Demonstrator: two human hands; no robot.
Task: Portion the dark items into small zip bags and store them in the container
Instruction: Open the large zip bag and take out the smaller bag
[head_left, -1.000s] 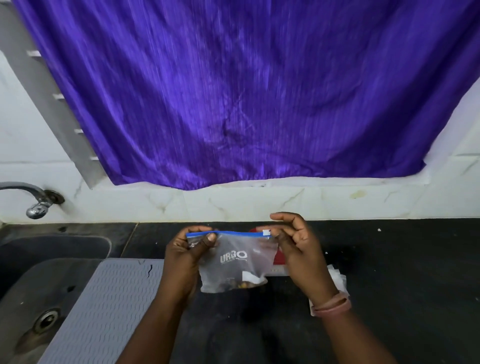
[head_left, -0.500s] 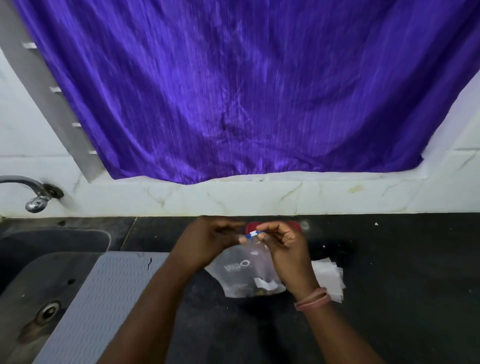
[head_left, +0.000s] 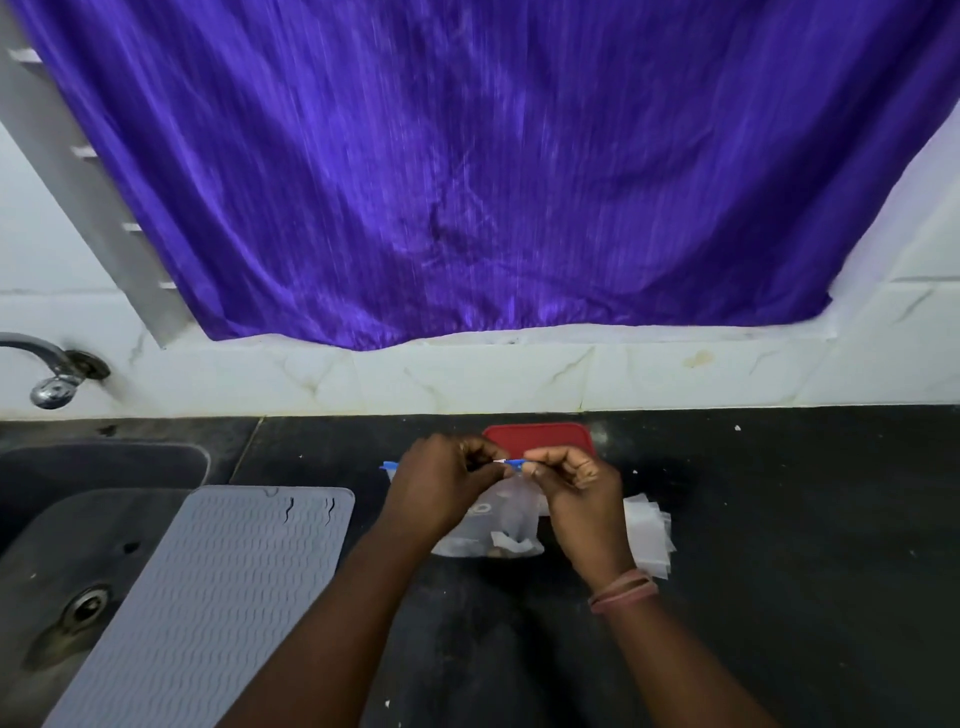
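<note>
A small clear zip bag (head_left: 511, 525) with a blue zip strip hangs over the black counter, a few dark items at its bottom. My left hand (head_left: 441, 486) and my right hand (head_left: 579, 488) both pinch the blue strip at the top, fingertips close together near its right end. The strip's left end sticks out past my left hand. Behind my hands sits the container with a red lid (head_left: 540, 439), partly hidden. A stack of spare clear zip bags (head_left: 649, 535) lies on the counter just right of my right wrist.
A grey ribbed mat (head_left: 218, 597) lies left of my arms, overlapping the steel sink (head_left: 78, 545) with its drain. A tap (head_left: 52, 374) juts from the white tiled wall at left. A purple curtain (head_left: 467, 182) hangs above the black counter (head_left: 779, 571).
My left hand has slid right along the blue zip strip toward my right hand, and the bag has dropped lower toward the counter. The red lid now shows behind my hands.
</note>
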